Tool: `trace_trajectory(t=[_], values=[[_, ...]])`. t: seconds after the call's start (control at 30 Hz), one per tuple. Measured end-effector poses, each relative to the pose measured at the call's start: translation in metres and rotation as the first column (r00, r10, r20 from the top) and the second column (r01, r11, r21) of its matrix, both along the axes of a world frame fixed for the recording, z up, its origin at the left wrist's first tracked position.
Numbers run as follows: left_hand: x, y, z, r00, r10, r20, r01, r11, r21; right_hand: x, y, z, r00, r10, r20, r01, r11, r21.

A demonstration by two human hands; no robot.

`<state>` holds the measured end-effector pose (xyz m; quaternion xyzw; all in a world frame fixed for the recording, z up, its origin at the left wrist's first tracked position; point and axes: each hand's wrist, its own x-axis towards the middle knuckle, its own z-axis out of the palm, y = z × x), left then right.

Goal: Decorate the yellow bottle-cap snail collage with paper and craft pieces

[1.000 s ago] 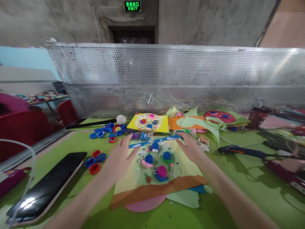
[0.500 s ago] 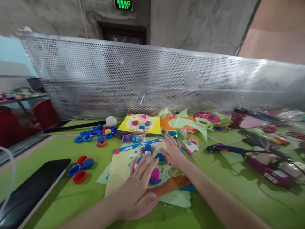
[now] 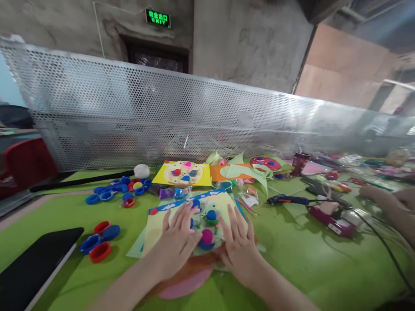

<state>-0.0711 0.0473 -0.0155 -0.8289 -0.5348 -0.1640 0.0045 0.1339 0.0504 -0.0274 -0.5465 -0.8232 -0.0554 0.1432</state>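
Observation:
A pale yellow craft sheet [image 3: 154,228] with a blue cloud-patterned strip along its far edge lies in front of me on the green table. Blue caps and a magenta piece [image 3: 207,236] show on its decorated middle. My left hand [image 3: 177,244] rests flat over its left part, fingers spread. Over the right part lies my right hand [image 3: 241,250], also with its fingers apart. Neither hand grips anything. Brown paper [image 3: 194,264] and a pink rounded piece [image 3: 184,286] stick out at the near edge, partly covered by my hands.
Red and blue caps [image 3: 100,252] and a black tablet-like object [image 3: 39,259] are at left. A yellow decorated card [image 3: 202,175] stands beyond. At right are a glue gun [image 3: 288,199], its cable, a purple box [image 3: 333,222] and another person's arm [image 3: 385,211].
My right hand has moved from the sheet's far edge down to its right side. My left hand has shifted slightly. The view has turned right, and another person's arm now shows at right.

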Motion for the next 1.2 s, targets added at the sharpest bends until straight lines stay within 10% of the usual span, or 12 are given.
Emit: trace_trajectory(t=[0.2, 0.67, 0.87, 1.2], values=[[-0.018, 0.015, -0.004, 0.973, 0.21, -0.094, -0.216, 0.975, -0.058, -0.005, -0.004, 0.008, 0.989, 0.03, 0.147, 0.016, 0.954, -0.3], [-0.039, 0.029, 0.001, 0.966, 0.233, -0.115, -0.251, 0.949, -0.191, -0.01, 0.005, 0.041, 0.987, 0.157, -0.04, -0.15, 0.795, -0.587], [-0.049, 0.029, 0.005, 0.964, 0.237, -0.121, -0.258, 0.943, -0.21, -0.004, 0.058, 0.068, 0.996, 0.073, 0.042, -0.041, 0.856, -0.515], [-0.086, 0.064, 0.023, 0.812, 0.462, -0.358, -0.423, 0.887, 0.185, 0.028, 0.113, 0.031, 0.957, -0.249, 0.148, 0.285, 0.903, -0.322]])
